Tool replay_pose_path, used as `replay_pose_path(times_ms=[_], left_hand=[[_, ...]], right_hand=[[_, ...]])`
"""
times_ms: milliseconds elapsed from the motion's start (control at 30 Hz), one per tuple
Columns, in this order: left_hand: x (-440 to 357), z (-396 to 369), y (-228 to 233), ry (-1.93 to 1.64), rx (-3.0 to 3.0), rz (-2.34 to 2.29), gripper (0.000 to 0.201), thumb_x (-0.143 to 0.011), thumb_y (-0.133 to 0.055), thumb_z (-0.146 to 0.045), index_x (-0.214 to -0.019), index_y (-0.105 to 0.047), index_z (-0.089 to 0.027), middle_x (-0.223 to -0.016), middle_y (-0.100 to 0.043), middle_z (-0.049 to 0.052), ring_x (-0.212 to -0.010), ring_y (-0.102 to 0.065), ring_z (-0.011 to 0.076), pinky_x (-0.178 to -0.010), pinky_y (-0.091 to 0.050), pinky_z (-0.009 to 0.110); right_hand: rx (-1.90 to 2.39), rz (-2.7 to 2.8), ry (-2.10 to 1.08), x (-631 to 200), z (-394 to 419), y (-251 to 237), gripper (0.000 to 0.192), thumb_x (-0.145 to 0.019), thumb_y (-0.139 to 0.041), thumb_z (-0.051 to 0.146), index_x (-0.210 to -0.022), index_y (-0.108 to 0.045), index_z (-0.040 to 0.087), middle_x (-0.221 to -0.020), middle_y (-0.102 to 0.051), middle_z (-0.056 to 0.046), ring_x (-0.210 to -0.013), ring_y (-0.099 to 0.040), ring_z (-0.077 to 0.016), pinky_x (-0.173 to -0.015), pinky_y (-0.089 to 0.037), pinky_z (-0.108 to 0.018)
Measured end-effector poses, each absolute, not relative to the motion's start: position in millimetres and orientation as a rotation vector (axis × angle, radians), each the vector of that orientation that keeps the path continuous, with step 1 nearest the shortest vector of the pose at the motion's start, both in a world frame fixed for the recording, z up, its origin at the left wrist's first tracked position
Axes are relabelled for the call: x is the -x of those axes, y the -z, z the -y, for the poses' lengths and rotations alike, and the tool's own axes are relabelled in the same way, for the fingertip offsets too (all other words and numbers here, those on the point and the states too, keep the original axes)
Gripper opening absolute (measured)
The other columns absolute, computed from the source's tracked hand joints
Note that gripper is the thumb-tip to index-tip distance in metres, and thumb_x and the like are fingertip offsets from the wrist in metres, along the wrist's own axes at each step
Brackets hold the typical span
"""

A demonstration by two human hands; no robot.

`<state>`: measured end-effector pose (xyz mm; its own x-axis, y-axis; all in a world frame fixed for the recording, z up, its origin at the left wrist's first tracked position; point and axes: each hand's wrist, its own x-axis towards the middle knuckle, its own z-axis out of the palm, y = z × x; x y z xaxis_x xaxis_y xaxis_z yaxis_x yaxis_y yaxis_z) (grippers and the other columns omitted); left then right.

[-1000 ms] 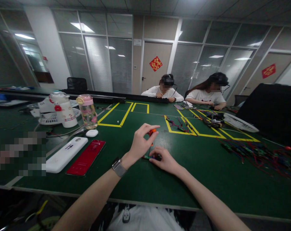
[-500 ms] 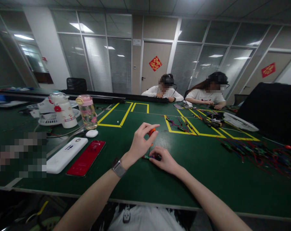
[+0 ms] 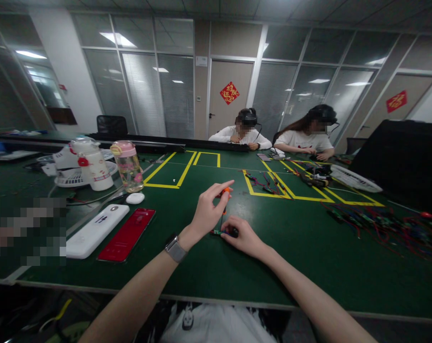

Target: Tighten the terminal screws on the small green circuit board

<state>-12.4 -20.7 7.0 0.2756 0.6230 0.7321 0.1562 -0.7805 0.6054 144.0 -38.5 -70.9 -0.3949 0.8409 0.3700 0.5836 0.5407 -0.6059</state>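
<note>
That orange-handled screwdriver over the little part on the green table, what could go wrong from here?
The left hand pinches only the top of the orange-handled screwdriver, so the tip could slip off. The right hand pins the small part with fingertips right beside the tip, so a slip might jab them. The part is tiny and could skid across the green table.

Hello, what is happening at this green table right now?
A person sits at the green table. The left hand holds a small screwdriver with an orange handle upright in its fingers. The right hand pins a small dark electronic part flat on the table below the tool. Beside them lie a red phone and a white case. Two other people work opposite.
</note>
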Motion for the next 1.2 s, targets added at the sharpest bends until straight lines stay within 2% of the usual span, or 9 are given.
replay_pose_path(times_ms=[133, 300, 467, 667, 767, 867, 1067, 1200], left_hand=[[12.2, 20.5, -7.4, -1.595, -2.188, -0.777, 0.023, -0.087, -0.062, -0.025, -0.109, -0.068, -0.022, -0.087, -0.059, 0.002, -0.078, -0.057, 0.0127, -0.073, -0.048, 0.024], [12.1, 21.5, -8.0, -1.535, -2.142, -0.732, 0.031, -0.096, -0.045, -0.022, -0.122, -0.061, -0.022, -0.100, -0.064, 0.004, -0.088, -0.061, 0.0133, -0.077, -0.049, 0.024], [12.5, 21.2, -6.9, -1.621, -2.172, -0.820, 0.021, -0.088, -0.061, -0.025, -0.107, -0.069, -0.021, -0.088, -0.059, 0.002, -0.077, -0.057, 0.0127, -0.072, -0.048, 0.024], [12.7, 20.8, -6.8, -1.547, -2.141, -0.698, 0.032, -0.097, -0.042, -0.020, -0.122, -0.060, -0.022, -0.104, -0.063, 0.005, -0.091, -0.061, 0.0136, -0.083, -0.048, 0.027], [11.9, 19.5, -5.7, -1.579, -2.148, -0.711, 0.025, -0.092, -0.054, -0.021, -0.114, -0.065, -0.021, -0.093, -0.062, 0.003, -0.081, -0.060, 0.0126, -0.075, -0.048, 0.025], [11.9, 19.5, -5.7, -1.641, -2.181, -0.797, 0.018, -0.086, -0.064, -0.025, -0.102, -0.070, -0.020, -0.086, -0.056, 0.002, -0.079, -0.056, 0.0130, -0.074, -0.047, 0.025], [11.5, 21.1, -6.7, -1.499, -2.096, -0.638, 0.032, -0.097, -0.042, -0.021, -0.123, -0.060, -0.021, -0.105, -0.063, 0.006, -0.089, -0.062, 0.0135, -0.082, -0.049, 0.027], [10.6, 21.3, -6.9, -1.566, -2.112, -0.707, 0.022, -0.089, -0.059, -0.022, -0.109, -0.068, -0.021, -0.090, -0.061, 0.003, -0.081, -0.059, 0.0131, -0.074, -0.048, 0.024]], right_hand=[[1.138, 2.120, -0.503, -144.3, 38.3, 71.4, 0.011, -0.073, -0.065, 0.008, -0.080, -0.064, 0.017, -0.075, -0.059, -0.001, -0.070, -0.054, -0.0150, -0.066, -0.043, -0.026], [1.108, 2.135, -0.499, -145.4, 38.7, 70.7, 0.013, -0.073, -0.063, 0.007, -0.081, -0.064, 0.017, -0.075, -0.058, -0.001, -0.070, -0.054, -0.0146, -0.065, -0.044, -0.026], [1.111, 2.134, -0.500, -146.1, 39.1, 70.7, 0.012, -0.074, -0.063, 0.008, -0.082, -0.065, 0.017, -0.077, -0.058, -0.002, -0.071, -0.054, -0.0148, -0.067, -0.044, -0.026], [1.166, 2.136, -0.473, -146.1, 38.9, 70.4, 0.010, -0.074, -0.067, 0.013, -0.083, -0.067, 0.017, -0.076, -0.058, -0.001, -0.070, -0.055, -0.0150, -0.066, -0.044, -0.027], [1.191, 2.138, -0.472, -146.1, 39.0, 69.9, 0.009, -0.074, -0.068, 0.013, -0.082, -0.068, 0.017, -0.075, -0.058, -0.002, -0.070, -0.055, -0.0151, -0.065, -0.043, -0.027], [1.188, 2.148, -0.479, -146.3, 39.7, 69.1, 0.009, -0.075, -0.067, 0.013, -0.082, -0.068, 0.017, -0.076, -0.058, -0.002, -0.071, -0.055, -0.0156, -0.066, -0.043, -0.027], [1.147, 2.165, -0.495, -147.1, 40.6, 68.2, 0.012, -0.075, -0.064, 0.009, -0.084, -0.067, 0.016, -0.076, -0.058, -0.002, -0.071, -0.055, -0.0158, -0.066, -0.044, -0.027], [1.142, 2.155, -0.504, -146.9, 40.9, 68.3, 0.011, -0.075, -0.064, 0.009, -0.083, -0.066, 0.016, -0.076, -0.058, -0.002, -0.071, -0.055, -0.0155, -0.066, -0.043, -0.027]])
